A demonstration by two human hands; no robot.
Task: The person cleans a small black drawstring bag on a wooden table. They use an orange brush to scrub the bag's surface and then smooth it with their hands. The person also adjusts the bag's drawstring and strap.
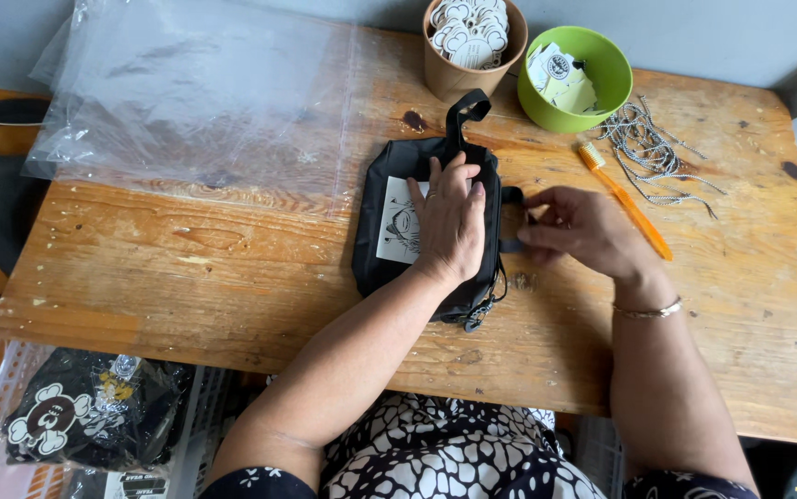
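Your left hand [451,217] lies spread flat, pinning the black pouch [389,236] to the bench [232,277], so your right hand [576,226] beside it can pinch its side loop [511,222].

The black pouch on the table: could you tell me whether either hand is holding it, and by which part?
The left hand presses flat on the black pouch; the right hand pinches its side loop.

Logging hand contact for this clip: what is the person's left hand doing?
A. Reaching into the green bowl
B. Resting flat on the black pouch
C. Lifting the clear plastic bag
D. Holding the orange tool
B. The left hand lies palm-down on the black pouch on the wooden table, while the right hand pinches a black strap loop at the pouch's side.
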